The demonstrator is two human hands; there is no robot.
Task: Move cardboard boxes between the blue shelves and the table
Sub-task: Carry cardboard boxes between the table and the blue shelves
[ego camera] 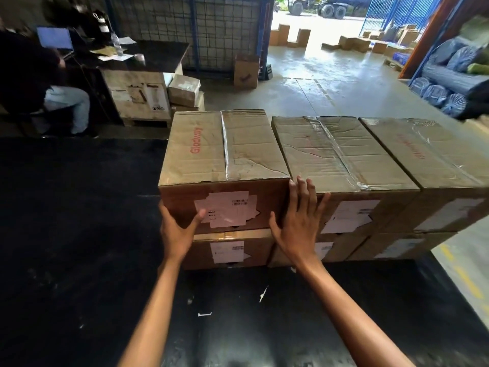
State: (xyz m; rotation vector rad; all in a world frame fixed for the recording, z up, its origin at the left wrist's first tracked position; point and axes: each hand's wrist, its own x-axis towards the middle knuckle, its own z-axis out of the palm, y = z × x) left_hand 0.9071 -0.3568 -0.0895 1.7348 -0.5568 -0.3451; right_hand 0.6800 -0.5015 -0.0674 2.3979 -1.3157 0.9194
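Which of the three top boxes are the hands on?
The leftmost box, the one printed Glodway: left hand on its left front corner, right hand on its right front corner, beside the middle box.

This is looking like a warehouse with a loading bay. Taped, labelled cardboard boxes (225,147) are standing two high toward the right edge of a black table (79,207). Beyond them a bare concrete floor (304,83) is running out to a wide open doorway, where more cartons (354,43) are lying about and a truck (330,6) is standing outside. Wrapped rolls (449,75) are lying stacked in racking at the right. A blue wire-mesh partition (198,27) is closing off the back, and a person (68,102) is sitting at a paper-strewn desk (158,53) with a laptop (54,38).
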